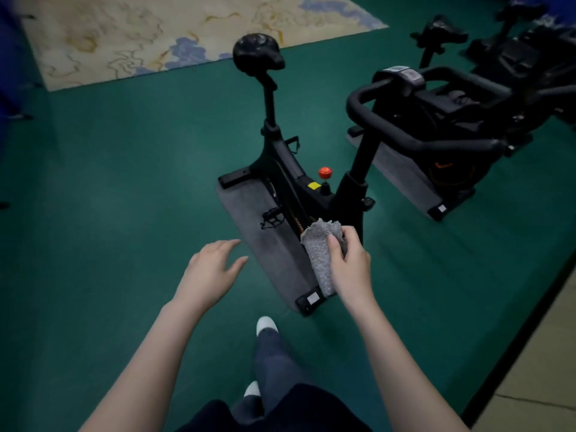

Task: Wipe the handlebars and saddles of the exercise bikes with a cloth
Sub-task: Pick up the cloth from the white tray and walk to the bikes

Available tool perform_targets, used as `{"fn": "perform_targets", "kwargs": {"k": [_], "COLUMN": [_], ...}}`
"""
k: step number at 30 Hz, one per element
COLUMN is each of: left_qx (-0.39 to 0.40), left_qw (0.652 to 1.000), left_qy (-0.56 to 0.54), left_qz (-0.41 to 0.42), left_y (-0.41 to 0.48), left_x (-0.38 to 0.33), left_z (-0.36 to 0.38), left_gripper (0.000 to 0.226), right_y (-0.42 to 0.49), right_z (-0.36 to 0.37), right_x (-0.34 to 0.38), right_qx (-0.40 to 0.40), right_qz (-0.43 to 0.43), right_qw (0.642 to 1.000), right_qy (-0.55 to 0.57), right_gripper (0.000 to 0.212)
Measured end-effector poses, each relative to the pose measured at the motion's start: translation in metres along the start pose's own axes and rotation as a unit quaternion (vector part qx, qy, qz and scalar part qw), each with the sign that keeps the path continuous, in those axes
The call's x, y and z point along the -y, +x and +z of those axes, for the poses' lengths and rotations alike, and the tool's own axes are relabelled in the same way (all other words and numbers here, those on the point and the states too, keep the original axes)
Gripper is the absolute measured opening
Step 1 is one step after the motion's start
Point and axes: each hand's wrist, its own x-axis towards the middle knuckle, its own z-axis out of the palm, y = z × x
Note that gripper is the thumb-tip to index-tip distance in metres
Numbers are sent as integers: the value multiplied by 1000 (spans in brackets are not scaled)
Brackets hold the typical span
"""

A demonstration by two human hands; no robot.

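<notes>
R hand (349,266) grips a grey cloth (321,254), thumb on top, fingers curled behind. The cloth hangs over the near end of the grey mat (249,213), in front of the bike's lower frame, well apart from saddle & handlebar. L hand (208,269) holds nothing, fingers spread & relaxed, over the green floor (124,182) just off the mat's left edge. Nearest exercise bike (290,169) stands on the mat: black saddle (257,53) at far end, handlebar (353,106) w/ console to the right, red knob (325,173) btwn them. 2nd bike (452,169) sits further right.

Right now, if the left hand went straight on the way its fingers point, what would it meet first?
The left hand probably meets the nearest bike's pedal, above the grey mat; depth unclear.
</notes>
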Motion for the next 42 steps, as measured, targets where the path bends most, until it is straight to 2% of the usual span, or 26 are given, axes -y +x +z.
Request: {"fn": "perform_targets", "kwargs": {"k": [12,16,22,26,33,42], "left_qx": [-3,4,16,34,80,152], "left_qw": [999,999,999,999,984,941], "left_qy": [11,22,27,38,103,134], "left_qz": [-32,-35,-29,4,122,270], "left_y": [118,153,210,257,346,429], "left_x": [25,38,71,106,160,143], "left_z": [-41,-54,-79,-104,-163,-174], "left_gripper": [47,48,49,50,52,51], "right_y": [137,173,214,237,259,264], "right_z": [73,95,131,164,212,213], "right_x": [13,24,39,55,93,110], "right_qx": [70,71,92,46,-98,-259], "right_qz": [2,5,65,105,178,226], "right_qw": [997,997,993,992,978,939], "right_qy": [28,24,40,51,38,-2], "right_gripper": [12,13,16,16,17,10]}}
